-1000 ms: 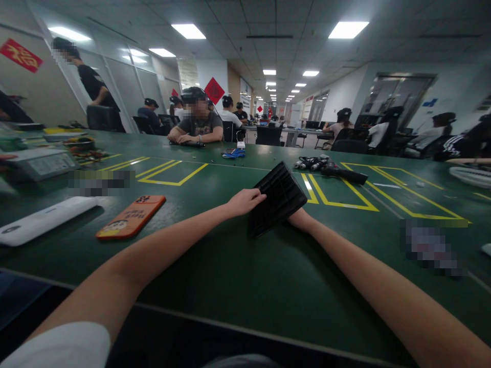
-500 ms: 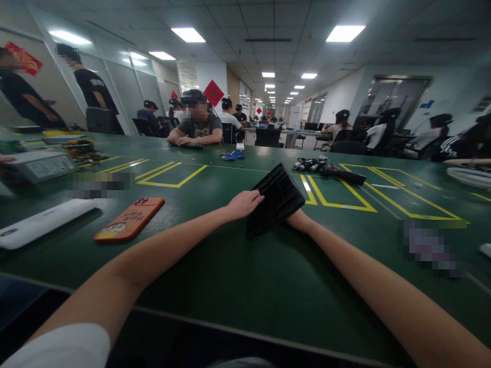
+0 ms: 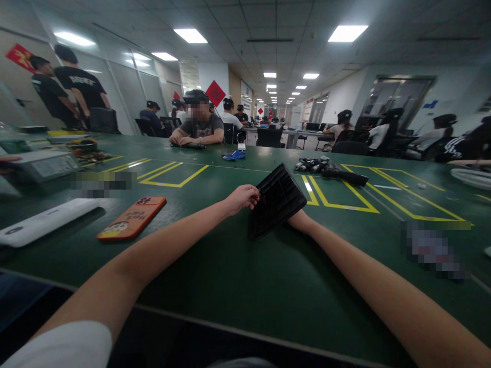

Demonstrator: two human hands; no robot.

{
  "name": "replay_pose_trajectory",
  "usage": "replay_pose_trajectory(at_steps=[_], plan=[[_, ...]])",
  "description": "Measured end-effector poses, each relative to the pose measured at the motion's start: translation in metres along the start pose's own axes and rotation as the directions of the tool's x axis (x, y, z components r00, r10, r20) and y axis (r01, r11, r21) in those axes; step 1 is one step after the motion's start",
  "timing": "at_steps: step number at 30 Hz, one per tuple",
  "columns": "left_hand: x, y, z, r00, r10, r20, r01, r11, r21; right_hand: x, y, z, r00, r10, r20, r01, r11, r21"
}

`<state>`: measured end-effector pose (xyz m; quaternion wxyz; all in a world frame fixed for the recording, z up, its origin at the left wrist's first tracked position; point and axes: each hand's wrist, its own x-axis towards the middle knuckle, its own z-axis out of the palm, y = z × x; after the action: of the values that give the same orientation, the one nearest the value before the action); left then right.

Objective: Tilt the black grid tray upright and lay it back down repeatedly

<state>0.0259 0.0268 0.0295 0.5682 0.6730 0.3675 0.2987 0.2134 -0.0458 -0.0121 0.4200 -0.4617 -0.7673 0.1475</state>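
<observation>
A black rectangular plastic panel with raised ribs stands tilted above the table's near middle, its ribbed face toward me. My right hand holds it from behind at the lower right; most of those fingers are hidden by it. At the panel's left edge is my left hand, fingers curled and pressed together. Whether anything small is pinched in them, I cannot make out. An orange phone case with a cartoon print lies left of my forearm.
On the green table lie a long white device, a grey-white box and dark cabled gear. Yellow tape marks rectangles. Blurred items lie at both sides. A person sits opposite; several others are behind.
My left hand has drawn slightly back from the panel's face to its left edge, fingers curling in. The panel and right hand stay nearly the same. Two standing people at the left have shifted.
</observation>
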Motion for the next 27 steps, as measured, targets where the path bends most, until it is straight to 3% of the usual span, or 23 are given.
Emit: replay_pose_trajectory(at_steps=[3,5,8,10,14,17,19,22,24,27], plan=[[0.000,0.001,0.000,0.983,-0.177,0.051,0.184,0.943,-0.278,0.000,0.000,0.001,1.000,-0.006,-0.015,0.006,1.000,0.006],[0.000,0.000,0.000,0.981,-0.187,0.055,0.195,0.946,-0.259,0.000,0.000,0.001,1.000,-0.011,-0.014,0.011,1.000,0.010],[0.000,-0.004,0.000,0.997,-0.043,0.061,0.041,0.999,0.031,-0.001,0.002,0.000,1.000,-0.009,-0.007,0.009,1.000,0.020],[0.001,-0.008,-0.001,0.991,0.079,0.111,-0.106,0.957,0.269,-0.001,0.002,-0.001,1.000,-0.003,0.001,0.003,1.000,0.026],[-0.001,-0.011,-0.001,0.944,0.270,0.191,-0.328,0.706,0.628,-0.002,0.000,0.000,1.000,-0.029,0.012,0.029,0.999,0.036],[-0.002,-0.009,-0.001,0.901,0.386,0.198,-0.380,0.483,0.789,0.000,0.004,0.001,0.997,-0.072,0.027,0.071,0.997,0.027],[0.000,-0.006,-0.007,0.898,0.415,0.147,-0.328,0.408,0.852,0.002,0.012,-0.004,0.999,-0.046,0.013,0.046,0.999,-0.018],[0.006,-0.002,-0.033,0.912,0.407,-0.046,-0.119,0.371,0.921,0.002,0.032,-0.025,0.992,0.100,-0.078,-0.112,0.978,-0.177],[0.011,0.000,-0.062,0.897,0.380,-0.225,0.080,0.360,0.929,-0.003,0.048,-0.046,0.966,0.197,-0.167,-0.243,0.909,-0.339],[0.013,-0.001,-0.109,0.834,0.294,-0.467,0.376,0.317,0.871,-0.015,0.068,-0.076,0.906,0.291,-0.307,-0.419,0.723,-0.549]])
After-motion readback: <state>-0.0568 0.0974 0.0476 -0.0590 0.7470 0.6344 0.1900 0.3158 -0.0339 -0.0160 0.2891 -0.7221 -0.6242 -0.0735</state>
